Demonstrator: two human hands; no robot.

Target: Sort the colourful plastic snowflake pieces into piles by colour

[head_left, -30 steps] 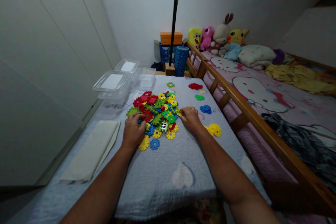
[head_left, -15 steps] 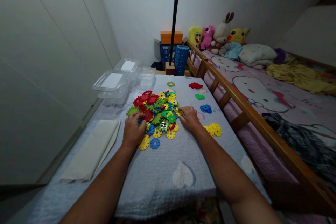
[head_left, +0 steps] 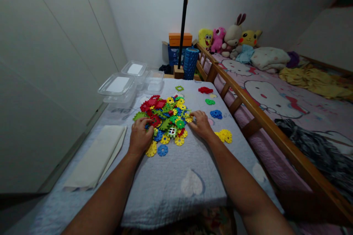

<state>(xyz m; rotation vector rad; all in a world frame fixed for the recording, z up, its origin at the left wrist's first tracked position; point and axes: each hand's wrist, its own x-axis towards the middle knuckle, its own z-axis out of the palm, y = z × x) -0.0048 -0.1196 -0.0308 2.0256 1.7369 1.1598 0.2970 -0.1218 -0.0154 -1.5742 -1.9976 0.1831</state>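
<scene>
A mixed pile of plastic interlocking discs point(head_left: 165, 117) in red, yellow, green and blue lies mid-table. My left hand point(head_left: 140, 135) rests at the pile's left edge, thumb and fingers apart around its rim. Beside its fingertips are a red piece point(head_left: 155, 120) and blue discs. At the right edge of the pile, my right hand point(head_left: 201, 124) has a yellow flower-shaped disc point(head_left: 188, 118) between thumb and fingers. A silvery window-like piece point(head_left: 172, 132) shows at the front of the pile, with a loose blue disc point(head_left: 162, 150) nearer me.
Sorted groups lie along the right: red pieces point(head_left: 205, 90), green pieces point(head_left: 210, 101), blue discs point(head_left: 216, 114) and yellow discs point(head_left: 226, 136). Lidded clear boxes point(head_left: 117, 93) stand back left, with folded cloth point(head_left: 95, 158) in front. A wooden bed rail point(head_left: 242, 102) borders the right.
My right hand has shifted slightly right, and the yellow disc at its fingertips shows more clearly. My left hand has hardly moved.
</scene>
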